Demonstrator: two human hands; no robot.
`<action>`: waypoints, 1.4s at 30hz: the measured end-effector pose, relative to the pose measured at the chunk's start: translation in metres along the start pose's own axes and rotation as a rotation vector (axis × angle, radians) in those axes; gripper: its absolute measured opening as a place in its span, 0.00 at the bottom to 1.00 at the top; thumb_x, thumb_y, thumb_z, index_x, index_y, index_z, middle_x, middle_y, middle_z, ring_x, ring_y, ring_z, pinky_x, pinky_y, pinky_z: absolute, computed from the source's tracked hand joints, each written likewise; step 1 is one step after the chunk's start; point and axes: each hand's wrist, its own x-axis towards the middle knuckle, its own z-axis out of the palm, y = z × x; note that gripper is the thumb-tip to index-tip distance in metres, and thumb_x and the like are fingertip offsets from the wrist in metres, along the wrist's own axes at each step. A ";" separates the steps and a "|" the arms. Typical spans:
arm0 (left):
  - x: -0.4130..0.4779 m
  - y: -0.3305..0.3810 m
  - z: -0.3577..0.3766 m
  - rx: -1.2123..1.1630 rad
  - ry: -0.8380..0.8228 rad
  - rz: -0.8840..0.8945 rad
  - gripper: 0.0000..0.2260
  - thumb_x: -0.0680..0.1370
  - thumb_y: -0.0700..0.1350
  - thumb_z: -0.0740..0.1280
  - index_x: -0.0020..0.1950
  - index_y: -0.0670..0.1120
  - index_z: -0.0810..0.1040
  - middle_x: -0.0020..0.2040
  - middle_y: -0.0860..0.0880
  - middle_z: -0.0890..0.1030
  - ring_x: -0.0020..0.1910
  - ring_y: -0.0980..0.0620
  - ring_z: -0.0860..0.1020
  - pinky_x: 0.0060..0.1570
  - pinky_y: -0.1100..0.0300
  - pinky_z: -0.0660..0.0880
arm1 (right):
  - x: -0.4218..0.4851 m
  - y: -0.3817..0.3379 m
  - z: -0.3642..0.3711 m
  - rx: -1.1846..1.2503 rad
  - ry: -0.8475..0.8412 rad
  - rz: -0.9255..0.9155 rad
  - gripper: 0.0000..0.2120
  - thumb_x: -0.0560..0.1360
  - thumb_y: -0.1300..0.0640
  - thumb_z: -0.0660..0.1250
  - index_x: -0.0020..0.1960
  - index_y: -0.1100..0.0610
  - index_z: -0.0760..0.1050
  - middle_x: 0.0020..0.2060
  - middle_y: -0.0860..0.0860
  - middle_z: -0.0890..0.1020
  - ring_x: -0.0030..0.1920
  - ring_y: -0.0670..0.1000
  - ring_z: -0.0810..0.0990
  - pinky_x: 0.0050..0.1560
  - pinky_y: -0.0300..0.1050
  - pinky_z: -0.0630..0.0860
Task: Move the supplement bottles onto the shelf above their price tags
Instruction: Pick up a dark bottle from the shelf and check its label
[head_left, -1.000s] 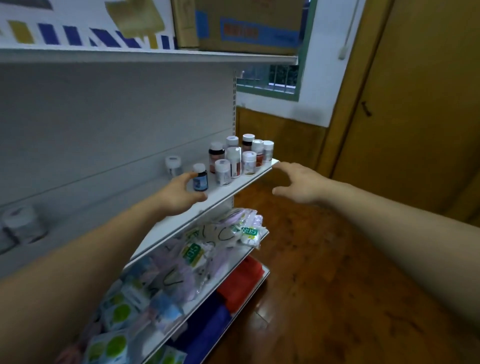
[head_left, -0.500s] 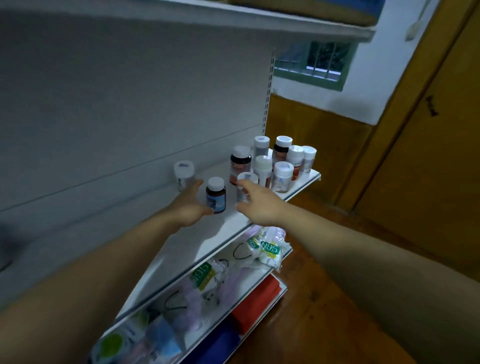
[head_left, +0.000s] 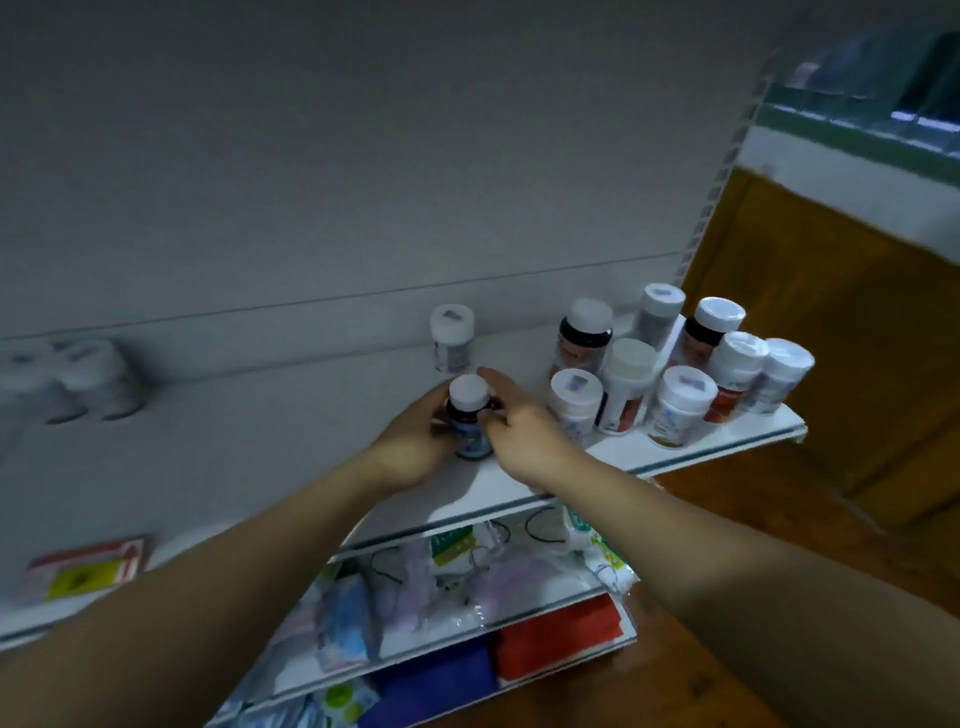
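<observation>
A small dark bottle with a white cap and blue label stands on the white shelf. My left hand curls round its left side and my right hand grips it from the right. Just behind it stands a white bottle against the back panel. To the right, several white-capped supplement bottles are bunched at the shelf's right end. Two blurred white bottles stand far left.
A red and yellow box lies at the shelf's left front. Lower shelves hold plastic-wrapped packets and blue and red folded cloths. A wooden door and floor lie to the right.
My right hand has moved left from the bunched bottles onto the small dark bottle, joining my left hand there. The camera has come closer and tilted down.
</observation>
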 end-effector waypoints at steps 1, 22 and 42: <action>-0.007 -0.001 0.000 -0.002 0.051 -0.029 0.24 0.76 0.34 0.63 0.66 0.56 0.64 0.57 0.51 0.73 0.55 0.52 0.73 0.55 0.61 0.68 | 0.000 0.000 0.001 0.033 -0.023 -0.023 0.23 0.81 0.59 0.55 0.74 0.46 0.56 0.66 0.55 0.73 0.53 0.57 0.77 0.41 0.39 0.69; -0.222 0.092 -0.078 -0.216 0.397 0.317 0.29 0.70 0.36 0.71 0.59 0.66 0.68 0.55 0.48 0.77 0.53 0.50 0.80 0.54 0.53 0.78 | -0.140 -0.157 -0.011 0.634 -0.141 -0.426 0.20 0.82 0.55 0.54 0.71 0.40 0.61 0.55 0.44 0.75 0.58 0.50 0.77 0.50 0.50 0.81; -0.314 0.158 -0.098 -0.373 0.420 0.693 0.28 0.61 0.44 0.71 0.59 0.58 0.73 0.44 0.55 0.79 0.47 0.52 0.80 0.45 0.56 0.79 | -0.241 -0.231 -0.045 0.751 -0.105 -0.846 0.19 0.80 0.60 0.56 0.61 0.37 0.66 0.45 0.47 0.78 0.48 0.43 0.81 0.45 0.37 0.78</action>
